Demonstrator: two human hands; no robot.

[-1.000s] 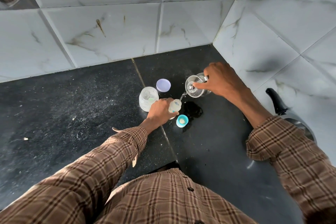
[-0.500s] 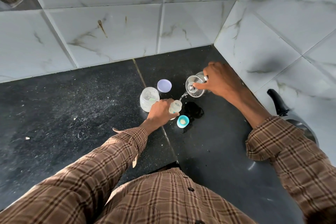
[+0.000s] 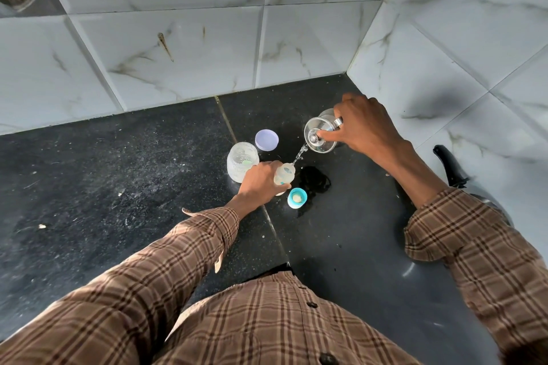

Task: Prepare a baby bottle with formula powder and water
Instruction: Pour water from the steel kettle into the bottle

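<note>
While my left hand (image 3: 261,179) keeps its grip curled round the baby bottle (image 3: 284,175) at centre frame, my right hand (image 3: 366,127) holds the glass jug (image 3: 320,135) tilted just upper right of it, one finger pressing the lid. A thin stream of water (image 3: 299,153) runs from the spout into the bottle's open mouth, as it did a second ago; I judge the fill is under way, not finished. Just below the bottle sits the teal nipple cap (image 3: 297,198), with a dark puddle (image 3: 315,182) beside it on the counter (image 3: 118,175). Left of the bottle stands the formula jar (image 3: 241,161), its lilac lid (image 3: 267,140) behind.
</note>
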